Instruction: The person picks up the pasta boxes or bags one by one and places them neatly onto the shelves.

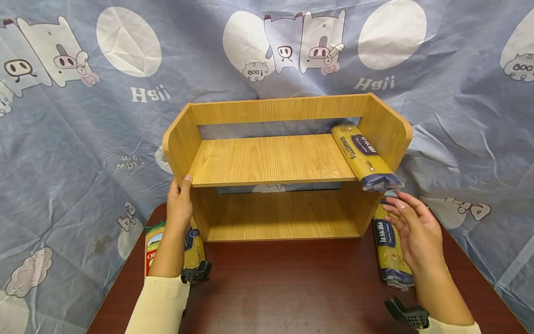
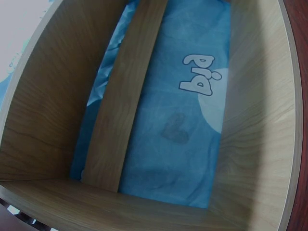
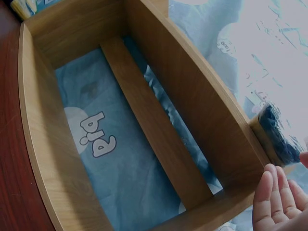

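Note:
A two-tier wooden shelf [image 1: 267,160] stands on the table. My left hand [image 1: 179,206] grips the front edge of its left side panel, the thumb by the upper board; the fingers behind the panel are partly hidden. On the upper tier, against the right panel, lies a yellow spaghetti pack [image 1: 360,155], its purple front end jutting past the board. Just below and right of that end, my right hand [image 1: 419,236] is held with loosely bent fingers and nothing in it. In the right wrist view, its fingers [image 3: 276,199] are apart from the pack's dark end [image 3: 279,134].
Another spaghetti pack [image 1: 388,243] lies on the table [image 1: 283,287] right of the shelf, partly behind my right hand. At the left, a red and green pasta pack [image 1: 153,243] and a yellow spaghetti pack [image 1: 196,248] flank my forearm. A patterned cloth [image 1: 233,51] hangs behind.

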A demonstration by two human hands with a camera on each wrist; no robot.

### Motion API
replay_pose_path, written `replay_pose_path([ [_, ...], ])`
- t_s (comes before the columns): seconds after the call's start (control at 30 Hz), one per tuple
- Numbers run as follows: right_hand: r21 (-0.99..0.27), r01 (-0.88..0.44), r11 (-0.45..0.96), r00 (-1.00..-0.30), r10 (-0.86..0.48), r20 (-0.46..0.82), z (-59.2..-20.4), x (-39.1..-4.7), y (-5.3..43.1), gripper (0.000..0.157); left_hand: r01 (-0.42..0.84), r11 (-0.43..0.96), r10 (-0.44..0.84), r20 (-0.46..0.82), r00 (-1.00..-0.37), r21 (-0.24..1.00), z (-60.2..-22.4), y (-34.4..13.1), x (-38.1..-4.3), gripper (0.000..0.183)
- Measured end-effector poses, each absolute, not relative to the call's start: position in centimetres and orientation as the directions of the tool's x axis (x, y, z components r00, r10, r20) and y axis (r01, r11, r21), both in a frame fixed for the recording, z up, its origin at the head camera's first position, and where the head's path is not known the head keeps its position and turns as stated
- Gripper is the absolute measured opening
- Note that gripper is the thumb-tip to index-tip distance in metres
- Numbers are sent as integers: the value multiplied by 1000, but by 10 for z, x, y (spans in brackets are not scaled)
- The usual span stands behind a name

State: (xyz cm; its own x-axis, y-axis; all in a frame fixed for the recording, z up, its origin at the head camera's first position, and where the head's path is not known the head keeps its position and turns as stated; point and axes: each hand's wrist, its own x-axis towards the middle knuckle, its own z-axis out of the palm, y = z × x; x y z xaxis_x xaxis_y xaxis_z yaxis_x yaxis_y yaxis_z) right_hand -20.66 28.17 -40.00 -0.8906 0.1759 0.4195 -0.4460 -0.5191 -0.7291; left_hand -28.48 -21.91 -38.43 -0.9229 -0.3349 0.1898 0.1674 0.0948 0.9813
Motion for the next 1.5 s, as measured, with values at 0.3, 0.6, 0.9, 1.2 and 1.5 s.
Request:
replay_pose_path([
  [0.3,-800,-424,-423,-905,169,391,-411,-201,294,32,164,100,-343,188,-920,981,-383,-219,-284,55],
  [0.6,-888,-360,-287,-932,156,327,-431,-196,309,33,147,96,-345,172,-923,984,-383,-219,-283,56],
  [0.9,-981,-190,-26,-970,159,184,-449,-194,327,45,141,83,-360,161,-919,987,-379,-217,-283,53],
  [1.2,-972,-17,232,-987,150,53,-465,-189,341,73,140,56,-360,150,-921,989,-377,-217,-284,52],
  [1.5,-907,127,401,-985,157,-68,-478,-186,346,76,172,47,-367,177,-913,984,-376,-214,-286,53],
])
